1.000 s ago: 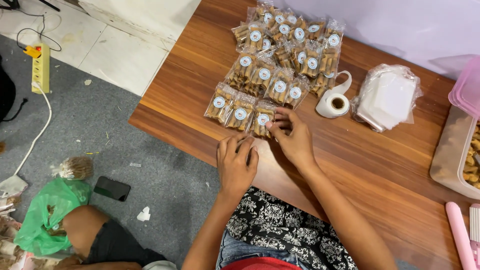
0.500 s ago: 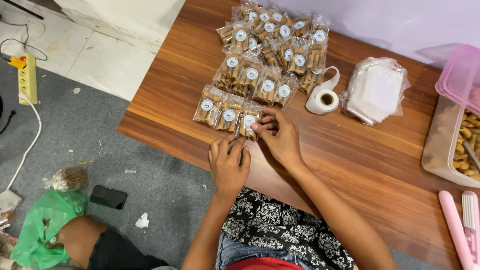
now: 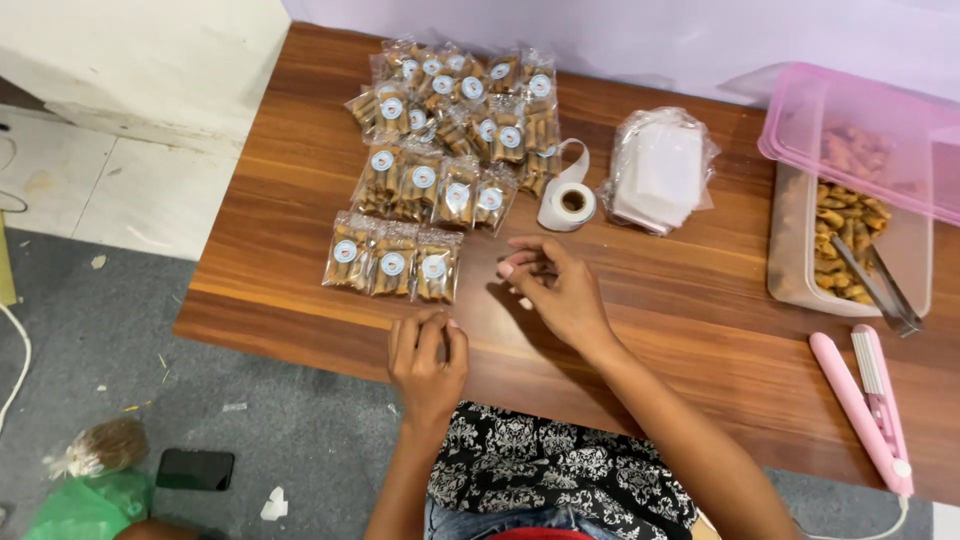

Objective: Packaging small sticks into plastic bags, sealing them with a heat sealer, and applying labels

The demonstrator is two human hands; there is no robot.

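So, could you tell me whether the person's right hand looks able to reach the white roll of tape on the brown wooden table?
Probably yes: the right hand hovers just below the white roll of tape, with only bare brown wooden table between them.

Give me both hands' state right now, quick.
Left hand: fingers curled at the table edge, holding nothing visible.
Right hand: loosely curled above the table, apparently empty.
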